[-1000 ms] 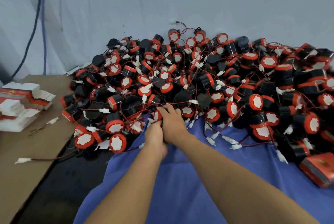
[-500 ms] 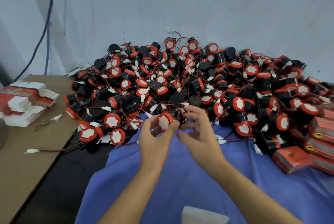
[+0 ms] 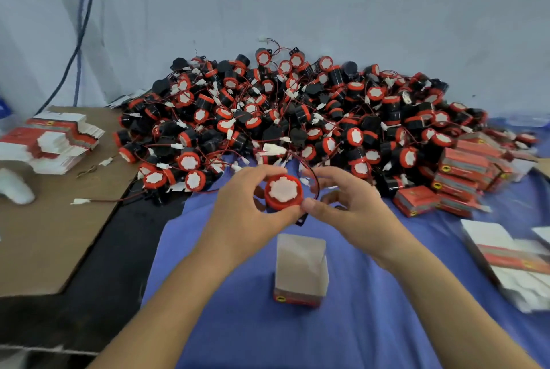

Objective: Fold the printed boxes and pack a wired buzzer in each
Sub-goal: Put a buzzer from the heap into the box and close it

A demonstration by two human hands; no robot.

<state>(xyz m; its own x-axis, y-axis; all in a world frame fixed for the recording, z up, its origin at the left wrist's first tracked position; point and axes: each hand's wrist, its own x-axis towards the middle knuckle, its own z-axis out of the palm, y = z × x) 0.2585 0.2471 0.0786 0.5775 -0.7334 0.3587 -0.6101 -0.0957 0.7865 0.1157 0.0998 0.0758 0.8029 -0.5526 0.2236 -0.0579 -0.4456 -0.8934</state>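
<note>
Both hands hold one wired buzzer (image 3: 282, 191) in the air just beyond the open box (image 3: 300, 270), which stands upright on the blue cloth (image 3: 372, 324) with its mouth up and its flaps raised — placed, it seems, so the buzzer can drop straight in. The left hand (image 3: 247, 214) curls around the buzzer's red rim from the side away from the packed boxes, thumb below and fingers above, the white face turned toward the camera. The right hand (image 3: 348, 208) pinches at the near edge with its thumb while its other fingers stay loosely spread around the red and black lead (image 3: 314, 181) that loops off the body; I judge this as gathering the wire so it will not snag on the box mouth.

Beyond the box lies the big buzzer pile (image 3: 297, 118), packed boxes (image 3: 464, 175) sit past the right hand, and flat box blanks (image 3: 53, 142) are stacked on the brown board (image 3: 44, 234) on the far side of the left arm.

Half a second ago the same buzzer was gripped at the pile's near edge, its lead running back into the heap, and only a corner of the box showed; a second ago both hands were digging among the buzzers. Now the buzzer has come clear — toward the box — with the lead freed, and the whole box is in sight.
</note>
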